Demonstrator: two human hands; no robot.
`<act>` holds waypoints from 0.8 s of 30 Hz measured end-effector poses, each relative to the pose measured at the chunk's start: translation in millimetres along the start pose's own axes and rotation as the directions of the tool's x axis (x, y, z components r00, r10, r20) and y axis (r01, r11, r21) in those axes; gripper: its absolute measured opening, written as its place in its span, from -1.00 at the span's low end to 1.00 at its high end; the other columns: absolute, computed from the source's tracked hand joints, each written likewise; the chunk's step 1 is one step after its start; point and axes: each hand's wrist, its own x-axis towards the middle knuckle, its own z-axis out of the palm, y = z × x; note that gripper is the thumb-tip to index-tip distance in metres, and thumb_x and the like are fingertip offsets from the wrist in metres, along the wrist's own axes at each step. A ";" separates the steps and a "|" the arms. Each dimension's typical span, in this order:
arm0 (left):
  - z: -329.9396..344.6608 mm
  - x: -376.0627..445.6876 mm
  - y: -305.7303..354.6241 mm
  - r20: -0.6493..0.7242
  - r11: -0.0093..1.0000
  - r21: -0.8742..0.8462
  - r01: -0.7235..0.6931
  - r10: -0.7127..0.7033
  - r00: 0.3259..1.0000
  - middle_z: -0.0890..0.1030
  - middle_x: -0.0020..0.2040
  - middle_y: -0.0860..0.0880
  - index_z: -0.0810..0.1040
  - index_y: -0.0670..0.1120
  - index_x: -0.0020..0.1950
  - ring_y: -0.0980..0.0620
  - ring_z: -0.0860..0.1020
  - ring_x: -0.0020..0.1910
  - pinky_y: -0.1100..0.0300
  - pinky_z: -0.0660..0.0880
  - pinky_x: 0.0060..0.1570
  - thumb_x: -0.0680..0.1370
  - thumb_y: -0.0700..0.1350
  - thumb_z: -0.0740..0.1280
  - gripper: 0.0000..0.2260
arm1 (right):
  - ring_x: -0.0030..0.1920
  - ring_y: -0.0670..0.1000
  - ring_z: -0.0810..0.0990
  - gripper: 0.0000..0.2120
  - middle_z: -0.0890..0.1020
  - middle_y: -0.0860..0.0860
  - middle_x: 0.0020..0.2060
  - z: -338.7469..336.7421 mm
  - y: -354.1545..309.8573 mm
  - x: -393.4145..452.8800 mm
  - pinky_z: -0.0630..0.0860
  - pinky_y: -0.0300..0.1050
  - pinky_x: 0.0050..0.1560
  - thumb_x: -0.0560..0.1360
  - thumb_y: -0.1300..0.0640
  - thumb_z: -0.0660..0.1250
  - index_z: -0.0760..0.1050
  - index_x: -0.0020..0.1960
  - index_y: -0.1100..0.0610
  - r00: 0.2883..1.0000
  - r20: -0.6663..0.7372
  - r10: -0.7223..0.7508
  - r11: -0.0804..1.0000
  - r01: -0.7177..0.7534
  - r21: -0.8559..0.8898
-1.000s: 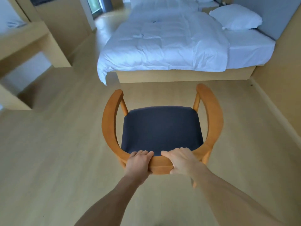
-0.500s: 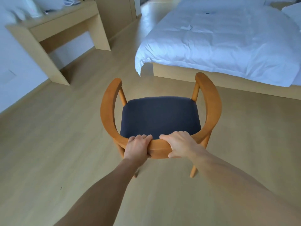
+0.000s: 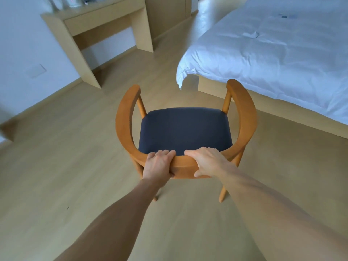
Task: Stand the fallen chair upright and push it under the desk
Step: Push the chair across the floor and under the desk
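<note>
the chair (image 3: 183, 129) already stands upright on the floor (image 3: 56, 166), near the bed (image 3: 273, 53). left hand (image 3: 158, 164) and right hand (image 3: 206, 162) both clamp its backrest. left to do: push it under the surface (image 3: 94, 17), well apart.

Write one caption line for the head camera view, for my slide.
Both hands, left hand and right hand, grip the upright wooden armchair by its backrest, facing the desk beside the bed.

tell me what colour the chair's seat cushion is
Dark navy, almost charcoal, and plain with no pattern. The seat cushion shows clearly in the head view.
</note>
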 end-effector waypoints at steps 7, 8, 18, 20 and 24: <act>-1.7 65.9 11.8 -0.049 0.989 0.004 0.146 -0.146 0.988 0.57 -0.07 0.08 0.42 0.07 0.03 0.04 0.50 -0.09 0.05 0.42 0.17 0.38 -0.05 0.55 -0.63 | -0.08 0.08 0.63 -0.47 0.62 -0.05 -0.03 -27.8 54.5 62.5 0.55 0.04 -0.08 0.30 -0.04 0.57 0.35 0.13 -0.10 0.989 0.050 -0.141 0.990 0.141 0.000; -2.4 75.1 12.2 -0.050 0.986 -0.001 0.164 -0.164 0.985 0.57 -0.07 0.08 0.41 0.07 0.02 0.03 0.50 -0.09 0.04 0.42 0.18 0.38 -0.05 0.55 -0.63 | -0.10 0.08 0.64 -0.49 0.62 -0.05 -0.07 -32.7 61.7 72.3 0.54 0.02 -0.13 0.29 -0.03 0.58 0.35 0.10 -0.09 0.986 0.050 -0.157 0.988 0.157 0.001; -2.4 181.2 -13.2 -0.069 0.956 -0.046 0.290 -0.293 0.954 0.56 -0.05 0.09 0.41 0.08 0.05 0.03 0.49 -0.03 0.02 0.34 0.27 0.39 -0.06 0.53 -0.63 | -0.13 0.08 0.62 -0.49 0.64 -0.04 -0.05 -70.7 119.1 189.3 0.53 0.00 -0.14 0.30 -0.04 0.57 0.35 0.10 -0.09 0.954 0.083 -0.287 0.955 0.292 -0.049; -3.8 208.6 -29.1 -0.048 0.947 -0.056 0.315 -0.318 0.947 0.55 -0.04 0.08 0.40 0.08 0.06 0.01 0.48 -0.01 -0.04 0.27 0.34 0.40 -0.09 0.52 -0.63 | -0.14 0.07 0.62 -0.49 0.64 -0.04 -0.05 -79.4 127.6 222.3 0.51 -0.01 -0.17 0.30 -0.05 0.57 0.35 0.10 -0.10 0.950 0.083 -0.302 0.949 0.308 -0.065; -12.1 272.6 -69.4 0.000 0.935 -0.099 0.340 -0.342 0.940 0.52 -0.04 0.06 0.40 0.07 0.09 -0.01 0.44 0.03 -0.21 0.07 0.43 0.42 -0.16 0.49 -0.64 | -0.14 0.07 0.62 -0.48 0.64 -0.05 -0.06 -95.5 139.1 296.1 0.53 0.01 -0.15 0.29 -0.06 0.57 0.36 0.11 -0.09 0.947 0.076 -0.313 0.945 0.318 -0.071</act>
